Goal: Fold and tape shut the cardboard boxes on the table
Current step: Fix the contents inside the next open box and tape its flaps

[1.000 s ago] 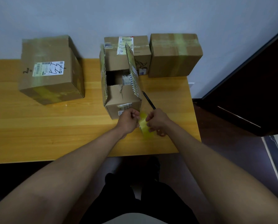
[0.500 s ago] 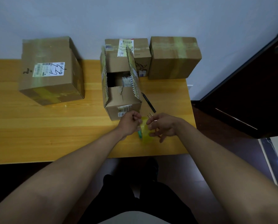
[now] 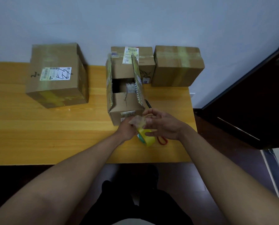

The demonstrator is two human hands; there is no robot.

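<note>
An open cardboard box (image 3: 126, 103) stands mid-table with its two long flaps upright and its short flaps folded in. Just in front of it, my left hand (image 3: 127, 129) is closed against the left side of a yellow tape roll (image 3: 146, 138). A crumpled clear strip of tape (image 3: 138, 121) runs from that hand to the fingertips of my right hand (image 3: 164, 125). The right hand's other fingers are spread, and its thumb crosses over the roll. How my left fingers grip the roll is hidden.
On the wooden table (image 3: 54, 135), a taped box (image 3: 57, 75) sits at the left. Two closed boxes stand at the back against the wall, a labelled one (image 3: 145, 62) and a taped one (image 3: 177, 65). A black pen (image 3: 147, 103) lies right of the open box. Red-handled scissors (image 3: 162, 141) lie under my right wrist.
My right hand has lifted off the roll and opened its fingers, drawing a strip of tape up between both hands. The red scissor handles now show.
</note>
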